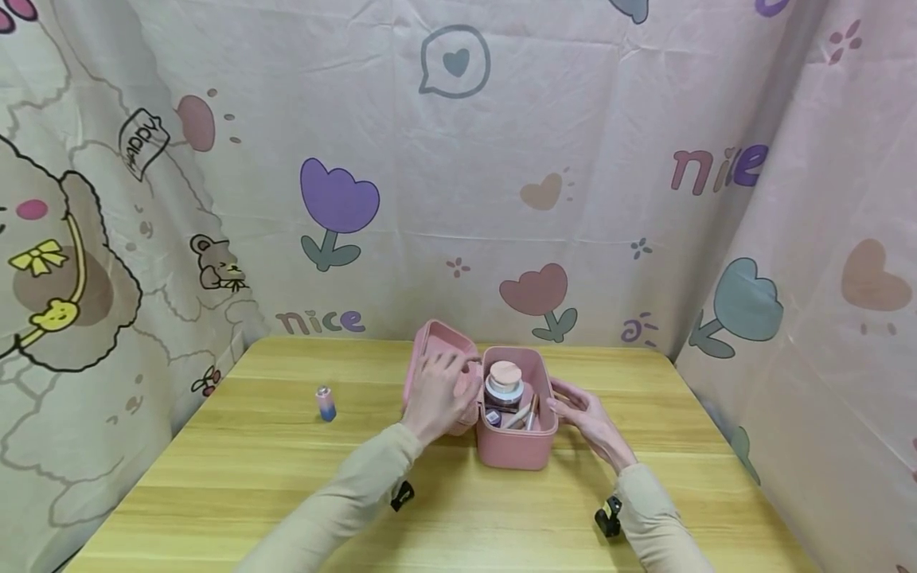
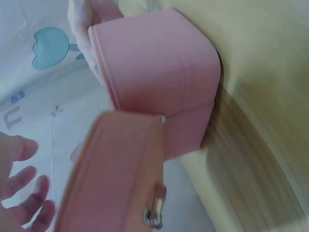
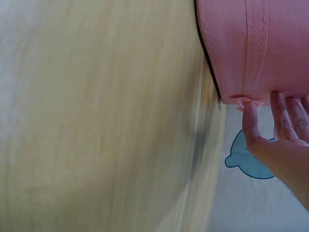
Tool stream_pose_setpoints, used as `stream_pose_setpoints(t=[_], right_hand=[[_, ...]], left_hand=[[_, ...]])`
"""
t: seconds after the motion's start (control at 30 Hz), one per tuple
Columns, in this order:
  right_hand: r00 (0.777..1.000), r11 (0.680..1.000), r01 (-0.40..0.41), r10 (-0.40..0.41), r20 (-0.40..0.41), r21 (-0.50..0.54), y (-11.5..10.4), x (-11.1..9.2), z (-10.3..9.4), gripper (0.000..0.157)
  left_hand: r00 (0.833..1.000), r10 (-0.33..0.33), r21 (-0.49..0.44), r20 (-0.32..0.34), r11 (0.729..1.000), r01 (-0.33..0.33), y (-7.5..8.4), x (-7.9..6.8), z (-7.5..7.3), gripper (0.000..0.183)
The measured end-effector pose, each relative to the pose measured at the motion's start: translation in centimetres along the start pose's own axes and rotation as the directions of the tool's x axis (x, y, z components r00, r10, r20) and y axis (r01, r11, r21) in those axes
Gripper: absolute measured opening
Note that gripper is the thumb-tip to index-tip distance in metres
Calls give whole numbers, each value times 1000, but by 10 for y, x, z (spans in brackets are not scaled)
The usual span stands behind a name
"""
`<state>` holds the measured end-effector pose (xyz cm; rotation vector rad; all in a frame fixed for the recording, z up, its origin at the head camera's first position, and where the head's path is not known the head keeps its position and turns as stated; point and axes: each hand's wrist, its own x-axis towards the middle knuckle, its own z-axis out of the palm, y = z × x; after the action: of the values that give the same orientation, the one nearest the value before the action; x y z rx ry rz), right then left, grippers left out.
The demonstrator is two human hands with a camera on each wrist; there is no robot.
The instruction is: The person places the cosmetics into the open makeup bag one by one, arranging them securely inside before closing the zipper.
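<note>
A pink cosmetic case [image 1: 517, 451] stands on the table with its lid swung out to the left. Inside it are a jar [image 1: 505, 390] topped by a pale round piece, a small purple-and-white item [image 1: 493, 418] and slim tubes [image 1: 532, 414]. My left hand [image 1: 438, 398] is over the open lid [image 1: 423, 350]; in the left wrist view its fingers [image 2: 30, 205] are spread apart from the lid, which carries a metal clasp [image 2: 155, 212]. My right hand [image 1: 589, 418] rests against the case's right side, fingers [image 3: 285, 118] extended and touching the wall.
A small pink-to-blue cylinder [image 1: 325, 403] stands on the wooden table [image 1: 251, 477], left of the case. Printed fabric [image 1: 458, 159] hangs behind the table and along both sides. A black strap piece [image 1: 609, 517] is at each wrist.
</note>
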<state>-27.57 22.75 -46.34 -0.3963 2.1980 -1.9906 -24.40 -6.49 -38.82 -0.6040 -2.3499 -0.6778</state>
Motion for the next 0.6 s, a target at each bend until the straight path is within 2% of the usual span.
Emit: stream_pose_setpoints(t=[0.1, 0.17, 0.23, 0.33, 0.47, 0.53, 0.6], right_hand=[[1000, 1000, -2, 2, 0, -1, 0, 0, 0, 64], [1000, 1000, -4, 4, 3, -4, 0, 0, -1, 64], [1000, 1000, 2, -2, 8, -9, 0, 0, -1, 64], [1000, 1000, 7, -7, 13, -13, 0, 0, -1, 64], [1000, 1000, 1, -1, 7, -3, 1, 0, -1, 64], [1000, 1000, -1, 1, 6, 3, 1, 1, -2, 64], [1000, 1000, 0, 0, 5, 5, 1, 1, -2, 64]], left_hand=[[994, -52, -56, -95, 997, 47, -9, -1, -8, 29], [982, -99, -125, -163, 989, 79, -18, -2, -12, 30], [963, -143, -188, -227, 977, 100, -29, -3, -15, 33], [928, -178, -249, -327, 964, 97, -50, -7, -18, 34], [877, -196, -272, -438, 959, 78, -84, -12, -25, 35], [859, -203, -275, -471, 959, 76, -102, -15, -29, 38], [851, -205, -262, -484, 961, 83, -120, -19, -34, 41]])
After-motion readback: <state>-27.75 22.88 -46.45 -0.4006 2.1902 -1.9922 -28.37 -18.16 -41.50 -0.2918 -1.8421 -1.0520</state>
